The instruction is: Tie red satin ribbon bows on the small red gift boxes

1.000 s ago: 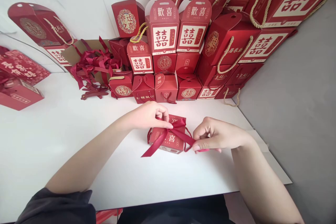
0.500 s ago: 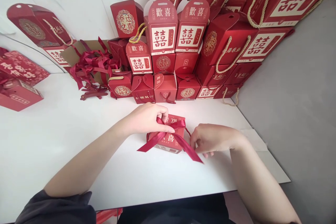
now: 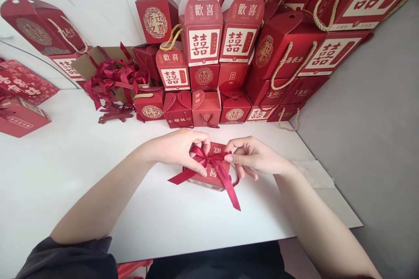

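Note:
A small red gift box [image 3: 214, 146] with white lettering lies on the white table in front of me. Across its top is a dark red satin ribbon bow [image 3: 209, 160], its two tails spread toward me. My left hand [image 3: 183, 150] curls around the bow's left loop, thumb reaching below the knot; some fingertips are hidden. At the right loop, my right hand [image 3: 253, 157] pinches the ribbon between thumb and index finger, the other fingers loosely bent. A dark red cord handle [image 3: 236, 179] sticks out at the box's right side.
Stacked red gift boxes [image 3: 203, 48] line the wall behind. Left of them, an open carton [image 3: 85, 64] holds a heap of red ribbons [image 3: 113, 76]. A red box [image 3: 24, 117] and a printed red bag [image 3: 29, 80] stand at the far left. A grey wall [image 3: 376, 130] bounds the right.
My right hand has moved up and left from beside the box to pinch the right loop. My left thumb has shifted down and left off the knot. The right tail hangs steeper.

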Available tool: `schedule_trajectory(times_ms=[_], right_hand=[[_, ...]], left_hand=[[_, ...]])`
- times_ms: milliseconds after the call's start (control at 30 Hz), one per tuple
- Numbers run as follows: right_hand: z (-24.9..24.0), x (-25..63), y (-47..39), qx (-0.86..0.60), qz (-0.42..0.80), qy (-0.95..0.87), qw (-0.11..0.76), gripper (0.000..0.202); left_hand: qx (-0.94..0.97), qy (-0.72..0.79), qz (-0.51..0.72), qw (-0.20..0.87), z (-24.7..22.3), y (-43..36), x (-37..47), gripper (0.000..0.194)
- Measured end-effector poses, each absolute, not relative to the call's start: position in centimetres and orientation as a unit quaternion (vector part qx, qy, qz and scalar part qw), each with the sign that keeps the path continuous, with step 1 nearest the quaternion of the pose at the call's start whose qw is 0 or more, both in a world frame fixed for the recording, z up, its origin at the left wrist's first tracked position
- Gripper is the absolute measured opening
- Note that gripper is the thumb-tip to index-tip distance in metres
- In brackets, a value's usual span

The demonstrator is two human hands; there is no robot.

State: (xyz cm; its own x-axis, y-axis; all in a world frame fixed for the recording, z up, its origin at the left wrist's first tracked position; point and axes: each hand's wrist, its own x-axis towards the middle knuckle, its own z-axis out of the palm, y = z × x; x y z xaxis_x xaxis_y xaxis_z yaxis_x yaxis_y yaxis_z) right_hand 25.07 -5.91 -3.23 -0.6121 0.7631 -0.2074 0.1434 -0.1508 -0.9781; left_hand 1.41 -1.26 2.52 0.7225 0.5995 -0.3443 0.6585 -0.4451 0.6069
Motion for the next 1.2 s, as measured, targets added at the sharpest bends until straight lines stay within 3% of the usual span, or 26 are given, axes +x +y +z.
schedule_trajectory(times_ms=[800, 933, 1033, 1133, 1200], right_hand=[[-3.4, 25.9, -5.7, -0.385, 0.663, -0.614, 0.186, 0.034], [-3.4, 25.6, -5.7, -0.382, 0.651, -0.624, 0.202, 0.035], [-3.4, 25.6, -5.7, -0.377, 0.640, -0.618, 0.260, 0.032], [-3.3, 25.8, -5.5, -0.406, 0.610, -0.607, 0.307, 0.034], [-3.3, 26.1, -5.3, -0.436, 0.591, -0.612, 0.293, 0.043]], left_hand=[[0.859, 0.408, -0.050, 0.305, 3.3, -1.8, 1.5, 0.051], [0.840, 0.406, -0.046, 0.356, 3.5, -1.8, 1.3, 0.041], [0.816, 0.396, -0.036, 0.419, 3.7, -1.5, 0.9, 0.028], [0.820, 0.389, 0.011, 0.419, 3.8, -1.2, 0.8, 0.021], [0.818, 0.390, 0.026, 0.422, 3.7, -1.1, 0.8, 0.022]])
